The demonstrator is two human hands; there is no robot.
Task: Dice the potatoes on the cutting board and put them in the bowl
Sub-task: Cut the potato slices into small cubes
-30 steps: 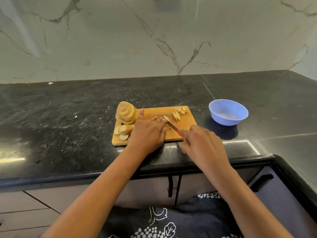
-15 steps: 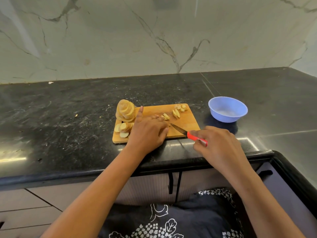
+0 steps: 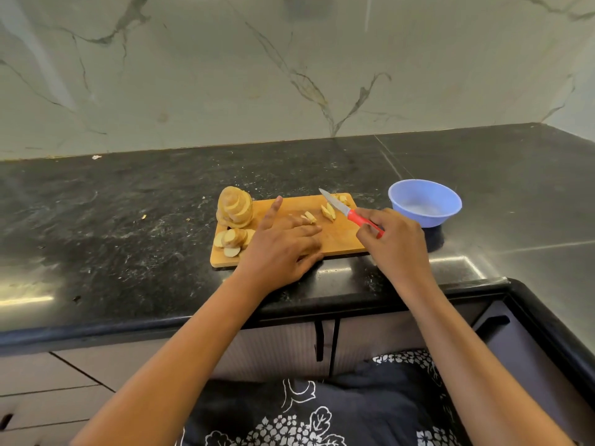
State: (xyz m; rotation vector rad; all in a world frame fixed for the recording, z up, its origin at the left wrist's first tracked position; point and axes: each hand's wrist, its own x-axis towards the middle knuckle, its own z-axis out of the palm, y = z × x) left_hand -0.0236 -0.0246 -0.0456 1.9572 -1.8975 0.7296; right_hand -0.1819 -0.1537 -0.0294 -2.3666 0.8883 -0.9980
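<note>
Sliced potatoes [image 3: 234, 207] stand stacked at the left end of the cutting board [image 3: 338, 243], with a few cut pieces [image 3: 328, 211] near its far right corner. The left hand [image 3: 283, 249] lies flat on the board, fingers straight and apart. The right hand [image 3: 396, 243] has its fingers clamped on a knife [image 3: 341, 207] by its red handle. The blue bowl [image 3: 425, 202] sits on the dark tabletop [image 3: 128, 226] just right of the board.

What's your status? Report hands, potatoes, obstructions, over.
Left hand flat on cutting board, right hand gripping red-handled knife. Potato slices stacked at board's left, few cut pieces mid-board, no potato in bowl. Nothing blocking the bowl.
</note>
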